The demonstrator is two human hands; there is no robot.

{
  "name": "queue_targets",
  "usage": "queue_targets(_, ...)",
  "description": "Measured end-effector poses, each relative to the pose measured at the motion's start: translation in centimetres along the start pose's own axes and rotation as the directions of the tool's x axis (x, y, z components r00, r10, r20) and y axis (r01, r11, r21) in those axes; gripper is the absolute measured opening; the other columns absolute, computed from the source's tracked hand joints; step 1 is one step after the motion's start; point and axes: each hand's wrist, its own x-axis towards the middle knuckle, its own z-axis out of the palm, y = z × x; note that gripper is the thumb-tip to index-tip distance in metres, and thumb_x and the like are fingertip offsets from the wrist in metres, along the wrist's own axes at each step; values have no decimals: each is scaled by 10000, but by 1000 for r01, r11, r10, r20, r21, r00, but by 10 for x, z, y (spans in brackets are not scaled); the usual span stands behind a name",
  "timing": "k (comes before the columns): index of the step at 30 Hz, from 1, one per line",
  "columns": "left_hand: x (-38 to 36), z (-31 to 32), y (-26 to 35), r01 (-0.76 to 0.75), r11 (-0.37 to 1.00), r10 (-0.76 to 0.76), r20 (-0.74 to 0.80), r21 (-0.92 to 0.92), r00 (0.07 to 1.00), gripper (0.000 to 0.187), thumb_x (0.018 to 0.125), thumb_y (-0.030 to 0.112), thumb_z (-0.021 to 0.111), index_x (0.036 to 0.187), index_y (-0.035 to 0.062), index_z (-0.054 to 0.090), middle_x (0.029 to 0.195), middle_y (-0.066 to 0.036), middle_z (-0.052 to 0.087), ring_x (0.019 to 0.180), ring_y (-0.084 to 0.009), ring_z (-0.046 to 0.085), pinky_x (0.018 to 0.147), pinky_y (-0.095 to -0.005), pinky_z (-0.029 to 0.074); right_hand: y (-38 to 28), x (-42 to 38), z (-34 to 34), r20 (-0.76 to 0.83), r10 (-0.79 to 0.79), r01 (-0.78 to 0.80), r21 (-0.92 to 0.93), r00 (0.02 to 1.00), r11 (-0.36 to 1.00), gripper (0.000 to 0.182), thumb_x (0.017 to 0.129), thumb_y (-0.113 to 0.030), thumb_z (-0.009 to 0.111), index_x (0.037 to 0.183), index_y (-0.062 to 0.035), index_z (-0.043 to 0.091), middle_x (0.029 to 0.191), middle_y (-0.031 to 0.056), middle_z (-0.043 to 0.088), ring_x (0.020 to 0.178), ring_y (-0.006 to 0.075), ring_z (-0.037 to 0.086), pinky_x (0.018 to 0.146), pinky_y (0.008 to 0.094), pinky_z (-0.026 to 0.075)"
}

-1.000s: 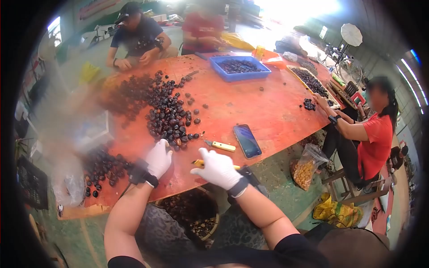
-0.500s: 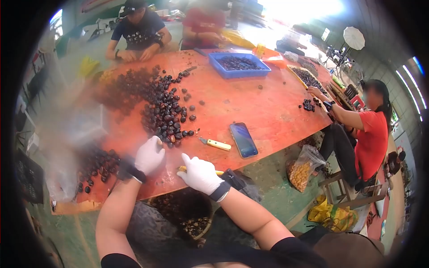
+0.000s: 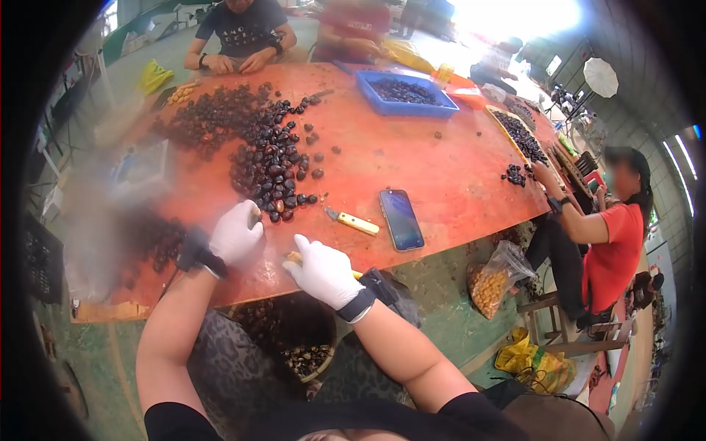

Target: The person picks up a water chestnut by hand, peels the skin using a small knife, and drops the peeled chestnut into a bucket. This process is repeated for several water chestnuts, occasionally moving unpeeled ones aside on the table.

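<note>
My left hand (image 3: pixel 237 234), in a white glove, is closed with its fingertips pinching a small brownish chestnut (image 3: pixel 255 213), mostly hidden. It hovers by the near end of a heap of dark chestnuts (image 3: pixel 276 167) on the red table (image 3: pixel 368 158). To its right, my right hand (image 3: pixel 325 272), also gloved, is wrapped around a yellow-handled knife (image 3: pixel 358 275). Only part of its handle shows; I cannot see the blade. Beyond that hand, another yellow-handled knife (image 3: pixel 353 222) lies beside a phone (image 3: pixel 402 220).
A blue tray (image 3: pixel 412 109) of dark nuts stands at the back. Below the table edge sits a basket (image 3: pixel 321 367) with shells. A bag of peeled chestnuts (image 3: pixel 489 287) rests on the floor. One person (image 3: pixel 618 242) sits at the right; others work across the table.
The view has shifted a little, moving the table upward in the picture. My left hand has moved slightly up and left, my right hand slightly less. Both keep their hold.
</note>
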Motion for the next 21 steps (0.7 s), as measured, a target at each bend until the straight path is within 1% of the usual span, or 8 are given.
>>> queue_targets(9, 0, 2, -2, -6, 999, 6, 7, 47, 1000, 206, 842, 144, 642, 1009, 44, 575, 981, -197, 628, 919, -390, 617, 820, -450, 498, -2, 1, -2, 21, 25, -26, 8, 999, 1000, 393, 876, -388, 680, 1039, -55, 550, 885, 171, 666, 792, 359, 684, 690, 459, 551)
queue_targets(21, -1, 1, -1, -2, 998, 2, 6, 56, 1000, 214, 841, 145, 649, 1010, 41, 568, 982, -201, 626, 914, -398, 617, 814, -451, 500, -3, 1, -4, -2, 28, -28, 31, 1000, 999, 368, 871, -371, 682, 1014, -51, 569, 867, 175, 675, 793, 361, 686, 688, 460, 552)
